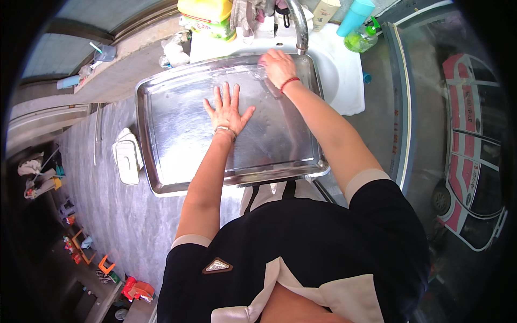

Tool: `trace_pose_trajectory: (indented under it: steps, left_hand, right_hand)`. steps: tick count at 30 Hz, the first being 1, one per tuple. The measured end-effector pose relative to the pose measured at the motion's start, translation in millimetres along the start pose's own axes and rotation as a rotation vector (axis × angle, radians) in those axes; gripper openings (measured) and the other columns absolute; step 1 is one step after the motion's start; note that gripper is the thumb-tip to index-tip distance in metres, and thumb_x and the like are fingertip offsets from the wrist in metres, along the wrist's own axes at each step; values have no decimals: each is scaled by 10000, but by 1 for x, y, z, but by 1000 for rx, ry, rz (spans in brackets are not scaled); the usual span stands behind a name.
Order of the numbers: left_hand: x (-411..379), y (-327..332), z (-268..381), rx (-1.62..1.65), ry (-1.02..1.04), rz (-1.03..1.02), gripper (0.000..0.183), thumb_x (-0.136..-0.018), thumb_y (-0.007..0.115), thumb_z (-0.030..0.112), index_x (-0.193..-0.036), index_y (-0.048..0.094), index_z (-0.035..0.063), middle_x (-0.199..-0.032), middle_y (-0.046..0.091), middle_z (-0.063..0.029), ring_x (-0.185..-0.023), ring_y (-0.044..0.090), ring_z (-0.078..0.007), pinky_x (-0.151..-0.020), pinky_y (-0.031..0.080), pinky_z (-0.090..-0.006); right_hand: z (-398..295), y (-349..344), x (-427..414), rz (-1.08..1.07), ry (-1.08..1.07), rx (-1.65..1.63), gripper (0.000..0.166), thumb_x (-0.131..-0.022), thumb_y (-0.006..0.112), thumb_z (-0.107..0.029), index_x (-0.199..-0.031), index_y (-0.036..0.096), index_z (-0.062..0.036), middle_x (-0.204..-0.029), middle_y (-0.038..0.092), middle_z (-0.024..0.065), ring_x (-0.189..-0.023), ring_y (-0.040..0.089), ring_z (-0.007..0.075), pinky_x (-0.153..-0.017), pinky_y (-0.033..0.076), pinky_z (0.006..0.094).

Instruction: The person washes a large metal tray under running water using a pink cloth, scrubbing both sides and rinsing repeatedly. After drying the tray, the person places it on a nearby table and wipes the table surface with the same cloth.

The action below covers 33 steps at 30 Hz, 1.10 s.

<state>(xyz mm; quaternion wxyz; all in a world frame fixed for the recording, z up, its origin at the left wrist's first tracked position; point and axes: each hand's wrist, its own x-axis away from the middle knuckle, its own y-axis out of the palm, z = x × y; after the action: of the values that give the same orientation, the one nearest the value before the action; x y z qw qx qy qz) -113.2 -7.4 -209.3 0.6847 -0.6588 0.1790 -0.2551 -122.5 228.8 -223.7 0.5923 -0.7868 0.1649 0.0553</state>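
Note:
A large rectangular stainless steel tray point(181, 133) with a raised rim rests tilted across a white washbasin point(349, 87). My left hand point(227, 111) lies flat on the tray's inner face, fingers spread and holding nothing. Near the tray's far edge, below the faucet, my right hand point(281, 66) is curled over a small pink pad point(262, 61). Motion blur and my fingers hide most of that pad, so its material is unclear. Wet, whitish streaks show on the metal beside it. The chrome faucet point(301, 32) hangs just behind my right hand.
A green pump bottle point(360, 39), a turquoise bottle point(355, 18) and a yellow-and-green packet point(208, 20) stand along the basin's back. White slippers point(127, 157) lie on the grey floor at left. A glass door frame point(404, 109) is at right, with a parked pink-and-white vehicle point(464, 141) beyond.

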Motion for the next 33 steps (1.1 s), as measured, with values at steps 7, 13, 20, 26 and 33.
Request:
trace_pose_trajectory:
  steps: [7, 13, 20, 26, 33]
  left_hand:
    - [1, -5, -1, -10, -16, -4, 868, -857, 464, 712, -1552, 247, 240, -1620, 190, -99, -1501, 93, -345, -1121, 62, -691]
    - [0, -3, 0, 7, 10, 20, 859, -855, 476, 698, -1548, 262, 238, -1617, 197, -102, -1499, 97, -351, -1115, 62, -698]
    - [2, 0, -1, 15, -10, 30, 858, -851, 484, 690, -1543, 276, 229, -1618, 183, -106, -1496, 95, -360, -1112, 49, -706]
    - [-1, -3, 2, 28, 6, 26, 861, -850, 486, 691, -1544, 275, 226, -1618, 184, -98, -1494, 100, -360, -1110, 47, -709]
    - [0, -3, 0, 8, 1, 54, 853, -852, 482, 691, -1540, 286, 226, -1610, 216, -107, -1492, 121, -360, -1107, 76, -703]
  right_hand:
    - [14, -53, 14, -91, 66, 61, 185, -846, 657, -317, -955, 702, -174, -1137, 613, 9, -1044, 571, 231, -849, 425, 434]
    - [12, -16, -28, -77, 87, -189, 218, -831, 645, -279, -980, 700, -130, -1112, 668, 62, -1062, 597, 275, -954, 440, 453]
    - [-17, -3, -37, -24, 142, 34, 392, -788, 676, -493, -971, 721, -149, -956, 705, 52, -991, 616, 250, -885, 422, 414]
    - [17, 15, -35, 10, 95, -141, 379, -782, 678, -481, -964, 727, -152, -937, 708, 40, -949, 620, 246, -906, 406, 409]
    - [-11, 0, -37, 21, 136, -1, 384, -758, 694, -504, -917, 723, -156, -921, 707, 40, -938, 618, 238, -884, 391, 391]
